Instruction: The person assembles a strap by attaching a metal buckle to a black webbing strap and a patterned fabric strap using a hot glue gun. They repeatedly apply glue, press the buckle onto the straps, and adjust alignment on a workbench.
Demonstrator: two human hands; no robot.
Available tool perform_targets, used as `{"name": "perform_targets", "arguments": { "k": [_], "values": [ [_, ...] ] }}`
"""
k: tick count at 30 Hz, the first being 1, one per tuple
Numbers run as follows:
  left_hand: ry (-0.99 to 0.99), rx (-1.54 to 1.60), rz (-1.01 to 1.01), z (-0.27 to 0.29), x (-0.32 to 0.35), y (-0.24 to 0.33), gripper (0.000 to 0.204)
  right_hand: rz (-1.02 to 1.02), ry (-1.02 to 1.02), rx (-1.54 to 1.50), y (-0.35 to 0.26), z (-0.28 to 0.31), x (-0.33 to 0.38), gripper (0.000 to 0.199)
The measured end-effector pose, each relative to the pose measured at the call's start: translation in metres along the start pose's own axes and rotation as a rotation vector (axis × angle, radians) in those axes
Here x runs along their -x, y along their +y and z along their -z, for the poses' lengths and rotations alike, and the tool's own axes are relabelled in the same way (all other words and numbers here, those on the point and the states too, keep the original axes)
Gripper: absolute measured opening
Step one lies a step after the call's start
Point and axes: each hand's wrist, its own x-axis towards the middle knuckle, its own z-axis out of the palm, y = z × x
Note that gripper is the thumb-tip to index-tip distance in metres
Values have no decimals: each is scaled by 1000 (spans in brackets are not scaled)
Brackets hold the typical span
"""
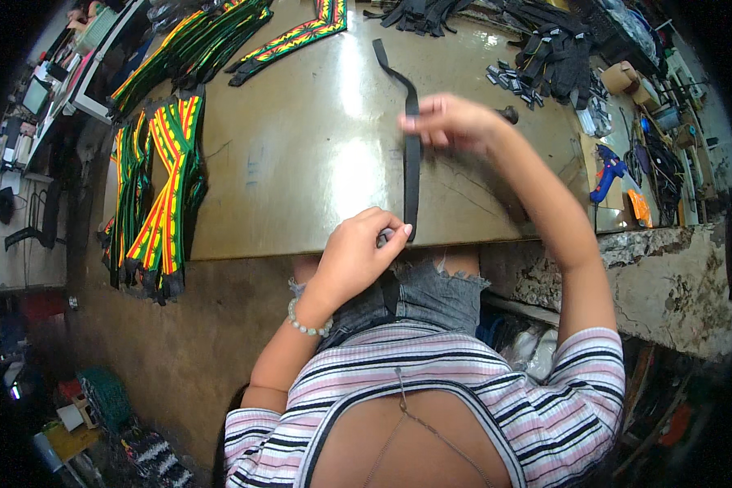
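A narrow black strap (411, 175) runs away from me over the table, its far end bending to the left. My left hand (356, 254) is closed on the strap's near end at the table's front edge. A small dark grey piece shows between those fingers, mostly covered, so its kind is unclear. Farther up the strap, my right hand (457, 124) has its fingers curled and pinched about the band, slightly blurred.
Patterned green, yellow and red straps (167, 191) overhang the table's left edge; more bundles (191, 50) lie behind them. Small buckles (516, 83) and piled black straps (555, 57) occupy the far right. A blue glue gun (607, 172) lies beside an orange packet (639, 208).
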Motion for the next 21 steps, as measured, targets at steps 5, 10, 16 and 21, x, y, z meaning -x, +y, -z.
{"name": "perform_targets", "arguments": {
  "k": [5,10,16,21],
  "values": [
    [87,-274,-108,-7,10,6,19,273,322,124,-28,64,-87,15],
    [184,-366,-40,4,9,3,19,480,584,942,-15,64,-139,40],
    [131,-354,-52,5,13,3,23,360,800,604,-22,54,-131,56],
    [125,-336,-114,8,18,-6,32,543,692,707,-8,30,5,50]
  ]
}}
